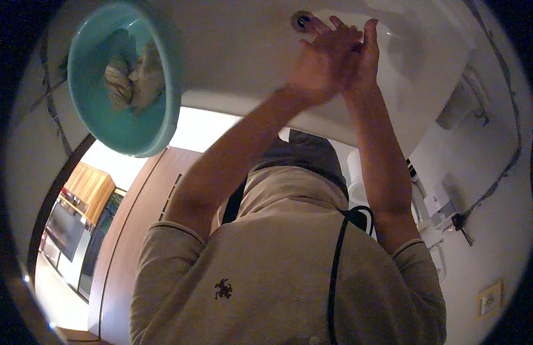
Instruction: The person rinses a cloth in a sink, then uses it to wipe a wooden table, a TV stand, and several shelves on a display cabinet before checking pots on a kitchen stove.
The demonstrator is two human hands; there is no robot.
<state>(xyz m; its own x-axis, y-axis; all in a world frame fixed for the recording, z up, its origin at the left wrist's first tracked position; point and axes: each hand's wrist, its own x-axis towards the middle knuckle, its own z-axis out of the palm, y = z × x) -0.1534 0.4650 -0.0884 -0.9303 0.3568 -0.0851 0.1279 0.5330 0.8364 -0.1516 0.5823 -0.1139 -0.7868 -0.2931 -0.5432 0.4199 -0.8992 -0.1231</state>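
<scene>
Pale tiled wall (42, 149) with dark joints is seen well to the left of the drain (302, 21), which is set in a white sink (243, 57); on that same side, farther down, a wooden cabinet (91, 190) is shown in a brighter room. Nearer the drain, though apart from it, a teal basin (85, 109) is placed, with bunched pale cloth (122, 83) contained in it and touched by neither hand. Just below the drain, the left hand (321, 63) is held with its fingers outstretched and is pressed against the right hand (364, 66), whose fingers are also extended, one digit being raised; no object is seen between the overlapped palms. Rubbing or rinsing of the hands appears to be under way, and the next move would call for the palms to be slid or turned against each other near the drain. Well right of the drain, a metallic fitting (464, 100) is mounted.
</scene>
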